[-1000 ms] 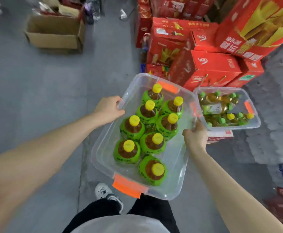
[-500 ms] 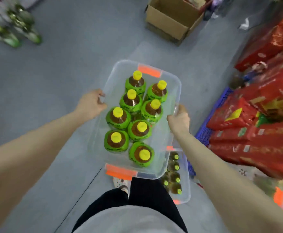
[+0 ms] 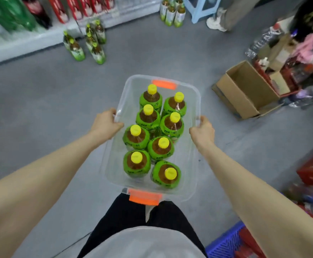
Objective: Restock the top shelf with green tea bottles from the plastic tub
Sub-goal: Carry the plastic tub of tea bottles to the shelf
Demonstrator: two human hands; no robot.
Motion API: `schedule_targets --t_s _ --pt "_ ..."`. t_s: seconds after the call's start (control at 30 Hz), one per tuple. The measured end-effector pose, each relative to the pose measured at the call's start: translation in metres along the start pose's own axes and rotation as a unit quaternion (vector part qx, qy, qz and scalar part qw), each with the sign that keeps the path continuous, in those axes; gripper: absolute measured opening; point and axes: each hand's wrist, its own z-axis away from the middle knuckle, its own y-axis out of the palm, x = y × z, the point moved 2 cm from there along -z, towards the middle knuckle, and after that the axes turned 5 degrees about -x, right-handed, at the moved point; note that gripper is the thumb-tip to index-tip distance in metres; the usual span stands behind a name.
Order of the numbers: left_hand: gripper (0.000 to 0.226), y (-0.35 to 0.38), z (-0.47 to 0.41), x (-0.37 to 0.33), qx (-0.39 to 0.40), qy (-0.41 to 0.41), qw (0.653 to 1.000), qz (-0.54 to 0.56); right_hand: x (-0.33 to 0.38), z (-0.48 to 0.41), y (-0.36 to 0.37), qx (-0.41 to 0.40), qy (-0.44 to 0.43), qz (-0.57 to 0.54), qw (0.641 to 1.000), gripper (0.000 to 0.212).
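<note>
The left hand (image 3: 105, 123) curls over one long rim of the clear plastic tub (image 3: 192, 164), and the right hand (image 3: 203, 130) curls over the opposite rim. Both grip it, holding it level above the grey floor (image 3: 40, 108) at waist height. Eight green tea bottles (image 3: 148, 116) with yellow caps stand upright inside, in two rows of four. An even grip should stop them toppling on the way to the shelf (image 3: 40, 34), whose top is out of view. Two clusters of similar floor bottles (image 3: 96, 51) stand ahead, perhaps six and five, though blur hinders counting. One open cardboard box (image 3: 245, 90) lies to the right.
</note>
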Motion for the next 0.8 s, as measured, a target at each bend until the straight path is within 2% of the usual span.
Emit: schedule_targets --t_s 0.37,0.5,0.63,0.8 --pt "0.028 -0.068 -0.270 -0.066 -0.037 -0.008 0.999 -0.014 0.206 -0.222 0.067 0.047 -0.032 0.002 0.998 0.045" --pt "0.035 -0.087 -0.363 -0.085 -0.059 -0.057 0.997 0.002 0.293 -0.317 0.100 0.084 -0.071 0.021 0.994 0.039" --pt "0.039 -0.105 -0.452 -0.092 -0.073 -0.108 0.991 0.025 0.378 -0.396 0.134 0.104 -0.092 0.058 0.989 0.043" --pt "0.038 -0.129 -0.585 -0.091 -0.074 -0.131 0.988 0.039 0.473 -0.482 0.194 0.117 -0.095 0.076 0.986 0.041"
